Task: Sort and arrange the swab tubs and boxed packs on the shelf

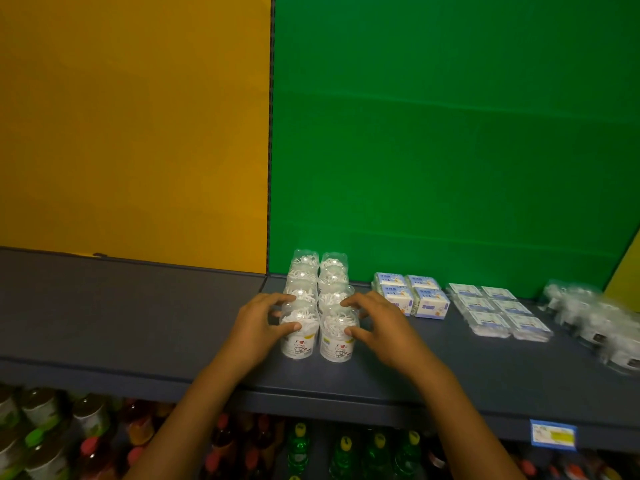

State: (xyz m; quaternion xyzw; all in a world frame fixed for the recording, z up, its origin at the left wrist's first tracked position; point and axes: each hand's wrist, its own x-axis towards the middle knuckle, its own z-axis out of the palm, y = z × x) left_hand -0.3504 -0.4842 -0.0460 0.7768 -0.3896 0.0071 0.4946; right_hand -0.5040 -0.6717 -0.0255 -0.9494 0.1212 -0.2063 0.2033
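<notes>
risk first: front tubs stand close together, and an uneven squeeze from either side could tip one into the row behind and topple the column.

left hand (258, 325) curls round the front left swab tub (299, 336); right hand (377, 323) grips the front right swab tub (336, 341), near the shelf (138, 323) front edge. both clear tubs are packed with white swabs. behind, two columns of tubs (318, 278) run back. further right, boxed packs (412, 296), contents unseen.

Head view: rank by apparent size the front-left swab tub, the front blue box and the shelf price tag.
1. Front-left swab tub.
2. Front blue box and shelf price tag: similar in the frame; the tag is nearer, so unranked.
</notes>
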